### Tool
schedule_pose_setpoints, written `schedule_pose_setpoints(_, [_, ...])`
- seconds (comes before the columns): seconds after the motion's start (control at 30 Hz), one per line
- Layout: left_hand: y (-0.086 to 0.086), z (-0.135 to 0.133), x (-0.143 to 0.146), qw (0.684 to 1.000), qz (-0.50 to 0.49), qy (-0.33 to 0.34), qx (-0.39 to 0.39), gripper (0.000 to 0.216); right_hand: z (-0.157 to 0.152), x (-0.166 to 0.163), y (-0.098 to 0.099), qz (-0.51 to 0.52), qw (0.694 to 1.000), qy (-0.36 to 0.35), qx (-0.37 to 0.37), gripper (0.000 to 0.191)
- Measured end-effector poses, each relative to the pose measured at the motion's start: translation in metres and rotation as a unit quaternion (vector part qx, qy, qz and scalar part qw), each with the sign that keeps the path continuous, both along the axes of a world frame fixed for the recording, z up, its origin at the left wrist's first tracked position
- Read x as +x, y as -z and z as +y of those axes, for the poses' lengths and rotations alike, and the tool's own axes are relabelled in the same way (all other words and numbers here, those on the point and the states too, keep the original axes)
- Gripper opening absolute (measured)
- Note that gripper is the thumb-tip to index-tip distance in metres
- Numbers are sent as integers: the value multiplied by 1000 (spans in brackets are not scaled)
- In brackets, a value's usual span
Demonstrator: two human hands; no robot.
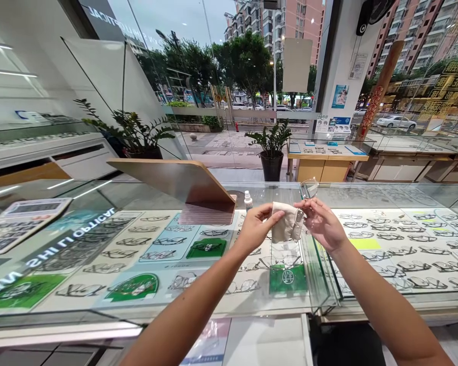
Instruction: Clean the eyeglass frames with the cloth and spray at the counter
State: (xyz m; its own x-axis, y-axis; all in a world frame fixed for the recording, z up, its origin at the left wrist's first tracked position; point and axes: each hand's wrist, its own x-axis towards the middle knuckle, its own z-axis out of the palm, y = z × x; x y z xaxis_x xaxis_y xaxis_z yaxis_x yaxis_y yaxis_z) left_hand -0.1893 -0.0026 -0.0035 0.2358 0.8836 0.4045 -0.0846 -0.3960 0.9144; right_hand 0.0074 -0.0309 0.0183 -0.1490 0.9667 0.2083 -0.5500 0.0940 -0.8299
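Observation:
My left hand (pixel 256 227) pinches a beige cleaning cloth (pixel 286 227) above the glass counter. My right hand (pixel 321 223) grips a pair of clear-lensed glasses (pixel 309 190); one lens sticks up above my fingers and the rest is wrapped in the cloth. Both hands meet at the cloth, held in the air over the display case (pixel 148 254). A small white dropper bottle (pixel 248 200) stands on the counter just behind my left hand.
Rows of eyeglass frames (pixel 400 254) lie under the glass. A tilted table mirror (pixel 187 190) stands left of my hands, a calculator (pixel 19 221) at far left. Potted plants (pixel 272 147) and shop windows lie beyond.

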Motion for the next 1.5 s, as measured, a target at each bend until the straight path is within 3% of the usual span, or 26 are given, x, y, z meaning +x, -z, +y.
schedule_pose_setpoints(0.13, [0, -1, 0, 998, 5, -56, 22, 45, 3, -4, 6, -16, 999, 36, -4, 26])
schedule_pose_setpoints(0.27, [-2, -10, 3, 984, 72, -98, 133, 42, 5, -9, 12, -23, 997, 76, -22, 30])
schedule_pose_setpoints(0.4, [-3, -20, 7, 949, 168, -69, 257, 30, 5, -12, 14, -2, 996, 83, -39, 33])
schedule_pose_setpoints(0.53, [-1, -22, 7, 913, 237, -67, 324, 26, 4, -13, 15, 10, 994, 98, -48, 32])
schedule_pose_setpoints(0.7, [0, -24, 4, 895, 219, -32, 387, 6, 6, -13, 17, 22, 993, 100, -58, 31])
schedule_pose_setpoints(0.77, [1, -25, 5, 925, 176, -16, 335, 4, 6, -13, 16, 26, 993, 99, -60, 31])
schedule_pose_setpoints(0.87, [3, -27, 10, 983, 72, 6, 168, 11, 4, -14, 15, 16, 993, 108, -49, 33])
schedule_pose_setpoints(0.93, [4, -26, 14, 997, 17, 15, 80, 16, 3, -16, 15, 0, 992, 123, -32, 33])
schedule_pose_setpoints(1.03, [7, -22, 18, 1000, -1, 12, 25, 24, 2, -20, 18, -36, 989, 146, 9, 30])
schedule_pose_setpoints(1.2, [12, -13, 16, 997, 49, -32, -52, 36, 3, -23, 25, -70, 984, 155, 52, 29])
schedule_pose_setpoints(1.4, [12, -1, 13, 988, 19, 90, -126, 48, 2, -23, 25, -89, 983, 150, 65, 29])
schedule_pose_setpoints(1.5, [9, 0, 13, 978, -34, 108, -177, 54, 1, -24, 24, -87, 985, 140, 51, 30])
